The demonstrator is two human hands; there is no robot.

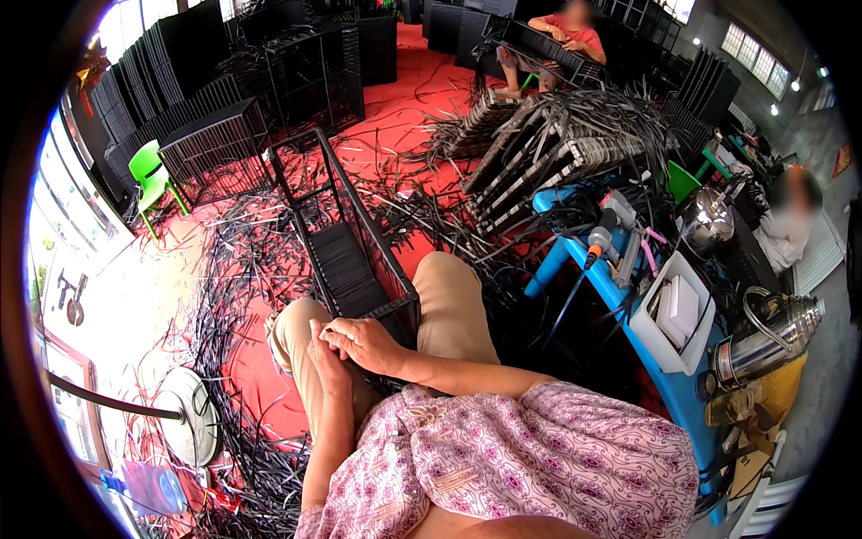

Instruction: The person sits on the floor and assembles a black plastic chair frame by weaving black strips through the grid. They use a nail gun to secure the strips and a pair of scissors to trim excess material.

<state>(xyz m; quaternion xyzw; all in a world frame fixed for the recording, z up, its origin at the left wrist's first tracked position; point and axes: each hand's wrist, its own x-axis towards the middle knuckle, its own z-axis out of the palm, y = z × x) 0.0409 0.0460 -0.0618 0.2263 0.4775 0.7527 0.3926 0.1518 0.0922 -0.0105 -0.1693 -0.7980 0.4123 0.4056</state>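
Note:
My left hand [333, 368] and my right hand [368, 345] meet above my left knee, with fingers touching. The right hand is closed in a pinch at the left hand's fingertips. The left fingers are pressed together and partly covered by the right hand. Whatever they hold, if anything, is too small to make out. Just beyond them, a black metal frame [344, 202] leans between my knees. A panel of black woven strips [344, 268] fills part of it near my hands, and its far part is open bars.
Loose black strips [242, 305] cover much of the red floor [395, 108]. At right a blue table [593, 278] holds a power tool [600, 235], a white bin [673, 310] and a metal kettle [768, 341]. Stacked woven panels [539, 153], a green chair [153, 184] and two people stand or sit farther off.

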